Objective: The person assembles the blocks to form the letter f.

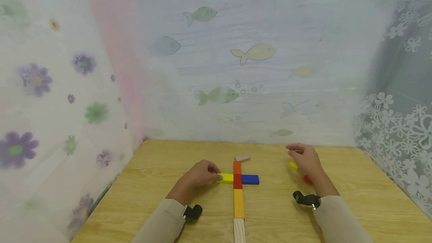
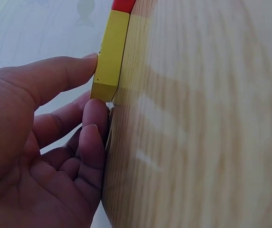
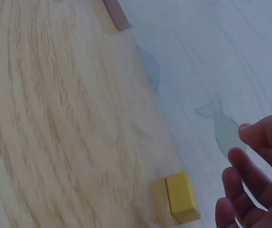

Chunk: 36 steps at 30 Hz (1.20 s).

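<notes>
A: What's the right hand (image 1: 305, 160) covering?

B: It's partly hiding a loose yellow block (image 1: 293, 165) and a red piece (image 1: 308, 179) whose shape I'm not making out. Its grip is hanging slack and parted, holding nothing.

A: What's the left hand (image 1: 202, 174) doing?

B: Its grip is pinching the outer end of a flat yellow block (image 1: 227, 178), which is touching a cross's red middle block (image 1: 237, 181). A plain wooden block (image 1: 239, 231) is running off the head view's bottom edge.

A: And around them?

B: Fish-printed sheeting (image 1: 287, 10) is hanging behind the wood-grained desk (image 1: 155, 171).
</notes>
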{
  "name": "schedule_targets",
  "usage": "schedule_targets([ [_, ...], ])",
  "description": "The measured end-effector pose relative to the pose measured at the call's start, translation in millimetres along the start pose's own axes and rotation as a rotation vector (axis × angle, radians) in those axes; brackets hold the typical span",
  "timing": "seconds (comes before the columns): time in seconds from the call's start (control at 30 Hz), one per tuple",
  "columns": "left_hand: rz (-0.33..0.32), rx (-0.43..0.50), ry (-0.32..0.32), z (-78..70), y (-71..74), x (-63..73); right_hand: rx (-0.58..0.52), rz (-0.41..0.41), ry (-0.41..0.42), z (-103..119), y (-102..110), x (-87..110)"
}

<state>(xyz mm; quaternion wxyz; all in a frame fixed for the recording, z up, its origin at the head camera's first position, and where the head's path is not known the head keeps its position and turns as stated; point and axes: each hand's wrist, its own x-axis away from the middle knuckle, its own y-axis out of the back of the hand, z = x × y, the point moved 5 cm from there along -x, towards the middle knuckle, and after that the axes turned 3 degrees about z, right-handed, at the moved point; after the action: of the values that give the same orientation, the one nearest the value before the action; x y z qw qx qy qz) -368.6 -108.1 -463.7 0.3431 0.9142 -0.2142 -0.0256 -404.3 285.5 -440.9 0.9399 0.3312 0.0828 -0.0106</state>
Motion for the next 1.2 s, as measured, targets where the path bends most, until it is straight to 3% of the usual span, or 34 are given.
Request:
schedule_targets([
  [0.67, 0.004, -0.005, 0.021, 1.3, -2.2, -0.6, 0.077, 0.154, -0.153, -31, 7, 14.1],
  [1.2, -0.002, -0.009, 0.004, 2.8, -1.1, -2.7, 0.171, 0.192, -0.096, -22, 11, 16.1],
])
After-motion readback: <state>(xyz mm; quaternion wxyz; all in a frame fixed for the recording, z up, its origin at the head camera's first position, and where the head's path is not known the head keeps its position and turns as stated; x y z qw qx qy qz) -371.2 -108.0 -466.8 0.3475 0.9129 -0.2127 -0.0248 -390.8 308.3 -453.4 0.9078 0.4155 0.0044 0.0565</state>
